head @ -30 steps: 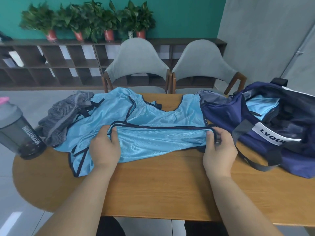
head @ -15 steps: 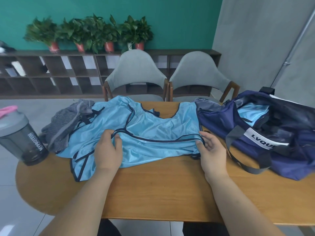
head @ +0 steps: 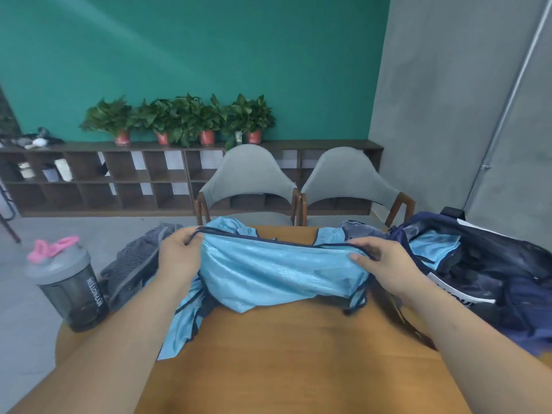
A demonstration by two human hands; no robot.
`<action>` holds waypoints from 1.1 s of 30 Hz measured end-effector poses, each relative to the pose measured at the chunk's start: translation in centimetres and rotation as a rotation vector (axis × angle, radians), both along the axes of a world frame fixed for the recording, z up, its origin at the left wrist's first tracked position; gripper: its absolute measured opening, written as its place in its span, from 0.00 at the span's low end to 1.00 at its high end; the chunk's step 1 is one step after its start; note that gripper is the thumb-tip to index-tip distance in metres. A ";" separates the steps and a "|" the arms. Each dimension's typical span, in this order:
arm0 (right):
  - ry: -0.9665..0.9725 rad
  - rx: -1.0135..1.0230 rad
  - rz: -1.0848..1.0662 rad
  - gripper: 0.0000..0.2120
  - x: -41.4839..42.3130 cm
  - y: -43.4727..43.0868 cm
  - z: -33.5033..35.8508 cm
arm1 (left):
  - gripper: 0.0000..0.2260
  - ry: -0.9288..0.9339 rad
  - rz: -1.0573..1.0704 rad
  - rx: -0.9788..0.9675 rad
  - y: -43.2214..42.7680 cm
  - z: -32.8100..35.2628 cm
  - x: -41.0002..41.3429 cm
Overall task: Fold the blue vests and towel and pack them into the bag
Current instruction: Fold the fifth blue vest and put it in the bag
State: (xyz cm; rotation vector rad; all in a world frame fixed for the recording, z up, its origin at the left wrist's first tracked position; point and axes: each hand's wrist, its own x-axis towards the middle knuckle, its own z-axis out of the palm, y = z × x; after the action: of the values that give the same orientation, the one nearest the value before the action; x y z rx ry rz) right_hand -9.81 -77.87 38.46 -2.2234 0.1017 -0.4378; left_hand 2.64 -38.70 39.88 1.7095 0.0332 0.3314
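A light blue vest [head: 277,273] with dark trim is lifted off the wooden table [head: 298,354], stretched between my hands. My left hand [head: 179,255] pinches its trimmed edge at the left end. My right hand [head: 379,261] pinches the same edge at the right end. The vest's lower part drapes down onto the table. A grey striped towel [head: 134,264] lies crumpled to the left, partly behind my left arm. The navy bag [head: 493,273] stands open on the right, with another blue vest [head: 433,246] inside it.
A dark shaker bottle [head: 71,285] with a pink loop stands at the table's left edge. Two grey chairs [head: 248,180] face me across the table. A low shelf with potted plants [head: 185,121] runs along the teal wall.
Both hands have lifted the vest's trimmed edge up and away from me, raising the fabric off the table. The view has tilted upward.
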 end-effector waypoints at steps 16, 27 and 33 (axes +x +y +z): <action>-0.135 0.002 0.023 0.05 -1.2 -1.0 17.2 | 0.13 0.018 -0.303 0.058 4.4 14.2 -0.8; -0.229 -0.247 -0.137 0.02 -1.5 -2.0 20.4 | 0.04 -0.123 -0.186 0.257 3.6 19.0 -1.3; -0.371 -0.381 -0.270 0.05 -2.0 -1.7 22.8 | 0.05 -0.218 -0.176 0.355 3.7 21.5 -1.7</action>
State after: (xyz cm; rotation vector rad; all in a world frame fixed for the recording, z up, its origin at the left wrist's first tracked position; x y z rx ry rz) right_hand -11.85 -79.56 61.22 -2.4617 0.1296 -1.0870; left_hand 0.93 -34.99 61.38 1.9995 -0.3530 0.4081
